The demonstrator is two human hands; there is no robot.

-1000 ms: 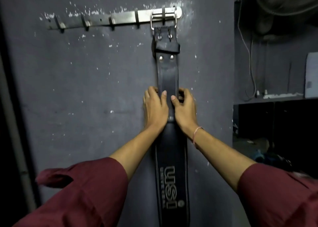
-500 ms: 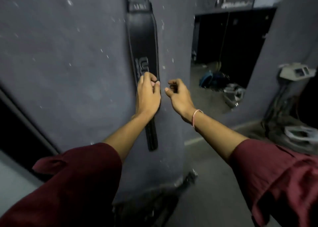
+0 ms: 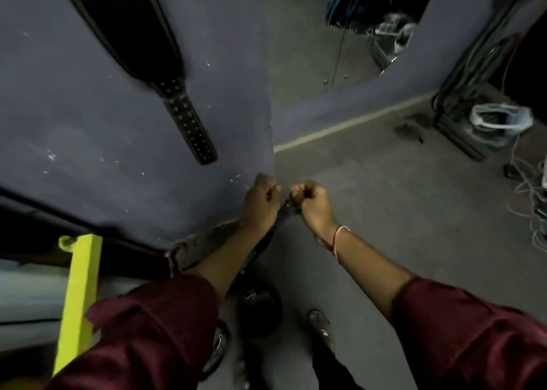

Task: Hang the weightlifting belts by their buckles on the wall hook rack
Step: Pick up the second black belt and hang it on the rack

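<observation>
One black weightlifting belt hangs against the grey wall at the upper left, and its punched tail ends above my hands. The hook rack is out of view. Low by the wall's corner, my left hand and my right hand are both closed on the upper end of a second black belt. This belt slants down to the left under my left forearm, which hides most of it. Whether the buckle is inside my fists I cannot tell.
A yellow beam stands at the lower left. My feet and a dark round object are on the grey floor below my hands. Cables, a white bag and dark gear crowd the right side.
The view has swung down from the hook rack to the floor. Both hands left the hung belt, dropped to the wall's base and closed on a second belt.
</observation>
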